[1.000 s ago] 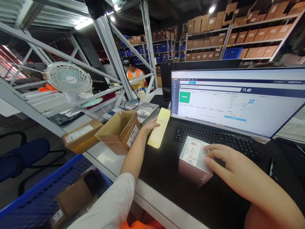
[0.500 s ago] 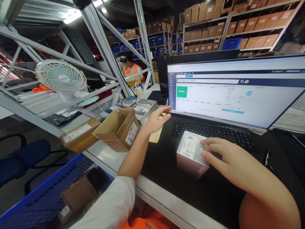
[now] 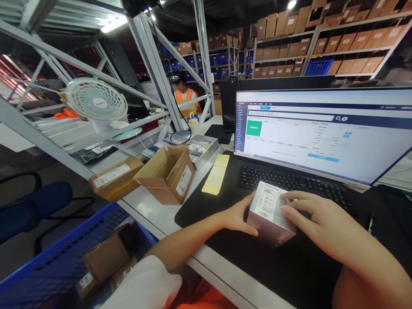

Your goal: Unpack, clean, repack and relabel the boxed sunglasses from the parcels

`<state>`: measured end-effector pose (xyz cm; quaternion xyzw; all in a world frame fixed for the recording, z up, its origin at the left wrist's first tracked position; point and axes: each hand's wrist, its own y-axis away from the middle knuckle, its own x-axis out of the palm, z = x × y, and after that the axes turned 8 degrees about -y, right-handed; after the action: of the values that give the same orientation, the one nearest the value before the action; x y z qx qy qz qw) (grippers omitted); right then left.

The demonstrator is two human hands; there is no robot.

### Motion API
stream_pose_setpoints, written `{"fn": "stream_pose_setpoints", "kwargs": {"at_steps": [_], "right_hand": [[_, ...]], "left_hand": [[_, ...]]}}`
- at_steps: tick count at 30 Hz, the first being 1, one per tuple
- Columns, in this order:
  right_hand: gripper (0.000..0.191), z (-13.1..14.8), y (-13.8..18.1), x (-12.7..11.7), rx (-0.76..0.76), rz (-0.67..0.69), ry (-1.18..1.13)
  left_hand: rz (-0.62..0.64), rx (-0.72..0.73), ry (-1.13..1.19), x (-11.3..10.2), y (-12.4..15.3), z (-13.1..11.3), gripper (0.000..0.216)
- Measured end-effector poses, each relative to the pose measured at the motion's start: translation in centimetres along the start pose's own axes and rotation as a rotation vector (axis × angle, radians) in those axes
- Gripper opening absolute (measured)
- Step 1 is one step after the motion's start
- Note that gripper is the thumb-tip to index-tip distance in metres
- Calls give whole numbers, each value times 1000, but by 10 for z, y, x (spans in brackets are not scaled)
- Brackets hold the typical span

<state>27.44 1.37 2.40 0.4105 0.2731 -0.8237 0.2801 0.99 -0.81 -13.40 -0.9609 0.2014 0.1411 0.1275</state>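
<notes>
Desk mat (image 3: 289, 270): left hand (image 3: 236, 216) and right hand (image 3: 317, 214), fingers apart, at retail carton (image 3: 271, 227). Loose contact could cause slipping.

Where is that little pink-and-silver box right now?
In the head view, the small pink-and-silver box is right of centre on the black desk mat, between the person's left hand and right hand, just in front of the black keyboard.

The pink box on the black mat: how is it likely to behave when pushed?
The pink box probably keeps its shape, since its edges look straight. Its flat sides suggest that it would slide rather than roll. Its shiny top may be a little slippery.
</notes>
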Motion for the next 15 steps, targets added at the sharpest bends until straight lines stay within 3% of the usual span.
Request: {"fn": "stream_pose_setpoints", "kwargs": {"at_steps": [4, 9, 12, 15], "right_hand": [[41, 2, -9, 7, 21, -13, 8], [31, 4, -23, 13, 20, -51, -3], [26, 0, -26, 12, -22, -232, -60], [33, -4, -26, 10, -33, -442, -88]], "left_hand": [[159, -40, -10, -7, -5, -2, 150], [160, -84, 105, -6, -9, 8, 142], [118, -109, 240, -6, -7, 9, 129], [9, -171, 429, -7, -5, 6, 106]]}}
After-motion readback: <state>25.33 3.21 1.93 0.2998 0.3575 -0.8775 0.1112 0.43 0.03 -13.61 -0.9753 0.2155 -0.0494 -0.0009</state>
